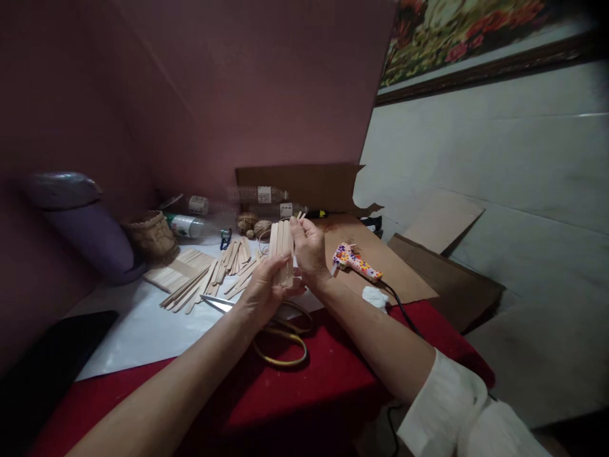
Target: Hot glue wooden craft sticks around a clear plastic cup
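Several flat wooden craft sticks [280, 241] stand side by side, like a small panel, above the middle of the table. My left hand [266, 284] grips the panel's lower end, thumb across the front. At its right edge, my right hand [310, 251] is closed with thumb and fingers near the top; a thin stick tip shows above those fingers. Scissors [281, 364] with yellowish handles lie under my left wrist, blades pointing left. Loose craft sticks [216, 274] are scattered left of my hands. A flower-patterned glue gun [356, 262] rests on cardboard to the right.
Plastic bottles [190, 227] and twine balls [247, 222] lie at the back. A woven basket [151, 233] and a purple container [92, 222] stand left, near a banded stick bundle [183, 266]. The glue gun's black cord [402, 304] crosses the right edge of the red cloth [333, 362].
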A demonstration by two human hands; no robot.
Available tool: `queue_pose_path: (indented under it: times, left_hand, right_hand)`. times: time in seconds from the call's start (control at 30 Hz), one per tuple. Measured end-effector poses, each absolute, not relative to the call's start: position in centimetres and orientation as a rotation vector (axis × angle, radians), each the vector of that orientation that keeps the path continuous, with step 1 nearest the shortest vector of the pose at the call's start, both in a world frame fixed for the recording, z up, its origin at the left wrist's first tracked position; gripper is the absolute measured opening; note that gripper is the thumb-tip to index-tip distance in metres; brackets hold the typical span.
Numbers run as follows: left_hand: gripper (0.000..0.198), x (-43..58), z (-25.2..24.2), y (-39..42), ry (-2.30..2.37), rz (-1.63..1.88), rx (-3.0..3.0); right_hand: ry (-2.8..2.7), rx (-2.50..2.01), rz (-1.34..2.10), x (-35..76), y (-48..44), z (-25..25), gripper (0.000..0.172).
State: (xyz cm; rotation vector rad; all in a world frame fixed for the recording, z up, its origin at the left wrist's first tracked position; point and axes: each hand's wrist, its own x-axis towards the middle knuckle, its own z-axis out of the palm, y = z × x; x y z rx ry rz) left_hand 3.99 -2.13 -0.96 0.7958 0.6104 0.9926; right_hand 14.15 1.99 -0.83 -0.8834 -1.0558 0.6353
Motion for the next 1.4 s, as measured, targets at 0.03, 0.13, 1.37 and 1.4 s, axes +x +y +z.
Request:
queue_pose_path:
  times: [0.03, 0.13, 1.37, 1.4]
  left_hand:
    - [0.026, 3.9, -0.8, -2.1, 0.617, 0.98, 0.758]
    - [0.029, 3.4, -0.2, -1.8, 0.637, 0.991, 0.671]
    - [0.054, 3.0, -2.0, -1.0, 0.695, 1.045, 1.091]
    - [0.055, 3.0, -2.0, -1.0, 0.699, 1.049, 1.095]
  right_hand:
    - [-1.062, -0.869, 0.701, 14.2, 2.1, -0.8, 0.047]
    - [-1.124, -0.739, 0.897, 14.3, 1.8, -0.6, 0.049]
    - [-1.282, -0.739, 0.684, 17.4, 1.7, 1.2, 0.026]
    - [-1.273, -0.744, 0.684, 17.3, 1.6, 1.3, 0.026]
